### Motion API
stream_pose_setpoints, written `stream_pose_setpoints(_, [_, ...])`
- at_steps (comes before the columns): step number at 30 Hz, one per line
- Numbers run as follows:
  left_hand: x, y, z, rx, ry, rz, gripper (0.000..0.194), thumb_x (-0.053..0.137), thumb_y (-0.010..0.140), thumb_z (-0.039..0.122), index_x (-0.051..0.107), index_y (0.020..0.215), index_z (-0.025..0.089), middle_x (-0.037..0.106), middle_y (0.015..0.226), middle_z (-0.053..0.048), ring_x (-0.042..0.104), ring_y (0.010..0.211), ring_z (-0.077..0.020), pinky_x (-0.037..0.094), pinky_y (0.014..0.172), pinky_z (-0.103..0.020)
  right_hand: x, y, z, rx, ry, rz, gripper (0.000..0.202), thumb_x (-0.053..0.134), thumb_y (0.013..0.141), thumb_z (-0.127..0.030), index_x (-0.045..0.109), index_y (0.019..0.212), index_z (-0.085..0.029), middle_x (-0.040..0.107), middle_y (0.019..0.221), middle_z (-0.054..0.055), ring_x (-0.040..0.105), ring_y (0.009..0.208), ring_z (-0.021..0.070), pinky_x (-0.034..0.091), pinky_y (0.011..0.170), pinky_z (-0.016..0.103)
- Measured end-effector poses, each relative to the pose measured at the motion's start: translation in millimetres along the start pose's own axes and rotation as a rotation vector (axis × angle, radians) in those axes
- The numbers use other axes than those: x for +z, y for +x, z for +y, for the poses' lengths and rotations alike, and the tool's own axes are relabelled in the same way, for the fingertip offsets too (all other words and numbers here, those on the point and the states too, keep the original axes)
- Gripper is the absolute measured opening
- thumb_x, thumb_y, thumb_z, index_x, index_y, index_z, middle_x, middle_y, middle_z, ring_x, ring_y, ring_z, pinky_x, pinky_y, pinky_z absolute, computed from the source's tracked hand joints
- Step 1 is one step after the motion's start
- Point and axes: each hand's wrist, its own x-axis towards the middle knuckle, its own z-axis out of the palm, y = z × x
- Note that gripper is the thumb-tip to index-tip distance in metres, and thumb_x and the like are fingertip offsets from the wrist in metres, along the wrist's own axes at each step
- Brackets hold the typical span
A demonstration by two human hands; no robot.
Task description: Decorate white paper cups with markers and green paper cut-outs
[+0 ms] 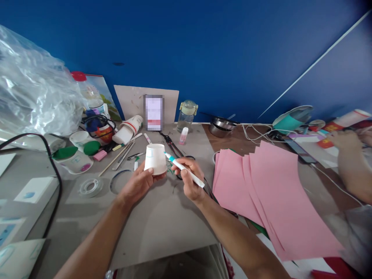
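Note:
A white paper cup [157, 161], turned upside down, is gripped low near its rim by my left hand [142, 182]. A small light-blue outline is drawn on its upper left side. Between the fingers of my right hand [190, 176] is a white marker [187, 173] with a teal collar. Its tip points at the cup's right side; whether it touches cannot be told. Green scraps partly show behind my right hand. Just beyond the cup lie scissors [170, 143] and a pink-and-white glue stick [183, 136].
Pink paper sheets [276, 193] spread over the right side. A tape roll [90, 187], decorated cups [77, 161] and a plastic bag [35, 77] are at left. A phone [154, 112] and a glass bottle [186, 116] stand at the back. Another person's hand [344, 141] is at far right.

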Motion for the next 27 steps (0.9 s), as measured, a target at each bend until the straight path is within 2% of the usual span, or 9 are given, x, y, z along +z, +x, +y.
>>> stream_pose_setpoints(6, [0.7,-0.3,0.4,0.000,0.012,0.017,0.040,0.072,0.076,0.035,0.064,0.112,0.019,0.066,0.118,-0.010,0.062,0.103,-0.0256,0.051,0.087,-0.038,-1.2,1.5,0.6,-0.024,-0.005,-0.015,0.027,0.047,0.094,-0.044,0.059,0.111,-0.026,0.068,0.088,0.005,0.064,0.077,0.0193,0.055,0.068,0.036])
stream_pose_setpoints(16, [2.4,-1.2,1.6,-0.007,0.023,-0.003,0.046,0.072,0.076,0.034,0.063,0.119,0.021,0.064,0.122,-0.010,0.060,0.108,-0.0269,0.051,0.087,-0.039,-1.2,3.0,-2.2,-0.018,-0.001,-0.017,0.026,0.049,0.094,-0.041,0.059,0.112,-0.025,0.069,0.089,0.006,0.065,0.079,0.0195,0.054,0.069,0.036])
stream_pose_setpoints(23, [2.1,-0.9,1.5,-0.023,0.011,-0.011,0.051,0.074,0.074,0.035,0.062,0.121,0.021,0.065,0.121,-0.010,0.060,0.108,-0.0278,0.051,0.087,-0.039,-0.7,3.4,-0.3,-0.013,-0.021,-0.022,0.029,0.048,0.094,-0.045,0.060,0.110,-0.024,0.069,0.087,0.006,0.065,0.080,0.0205,0.054,0.068,0.037])
stream_pose_setpoints(27, [0.6,-0.8,0.8,-0.019,0.007,-0.008,0.046,0.072,0.076,0.034,0.063,0.119,0.021,0.067,0.118,-0.009,0.061,0.106,-0.0271,0.050,0.087,-0.039,-1.4,3.1,-1.8,-0.007,-0.041,-0.022,0.029,0.047,0.094,-0.044,0.061,0.109,-0.024,0.069,0.085,0.006,0.065,0.079,0.0203,0.054,0.067,0.036])
